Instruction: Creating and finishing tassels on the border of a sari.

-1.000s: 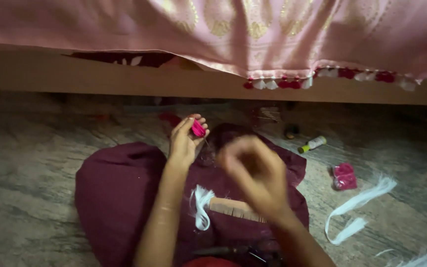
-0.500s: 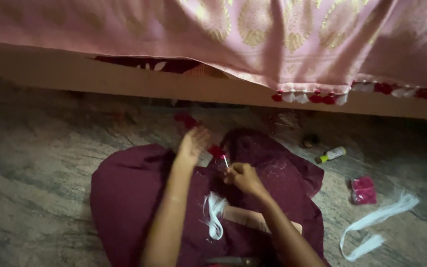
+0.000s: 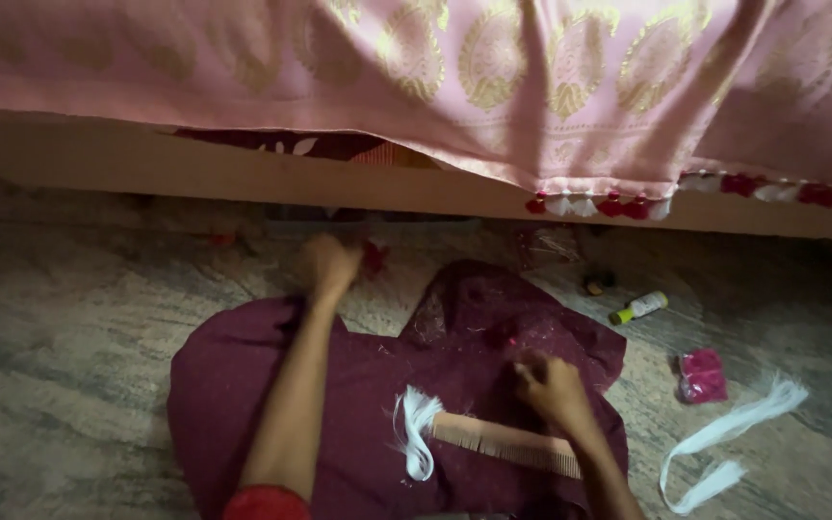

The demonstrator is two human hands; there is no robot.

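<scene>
My left hand is stretched far forward to the floor by the bed base. It is blurred, with its fingers closed and a small red tuft at the fingertips. My right hand rests with curled fingers on a maroon cloth spread on the floor. I cannot make out anything in its fingers. Just in front of it lies a tan comb with a white thread tuft at its left end.
A pink patterned bedspread with red and white tassels hangs over the wooden bed base. On the floor to the right lie a small bottle with a green cap, a pink packet and white thread strips.
My left hand has moved away from my right hand, forward to the bed base. My right hand has dropped onto the cloth near the comb. The view has tilted slightly.
</scene>
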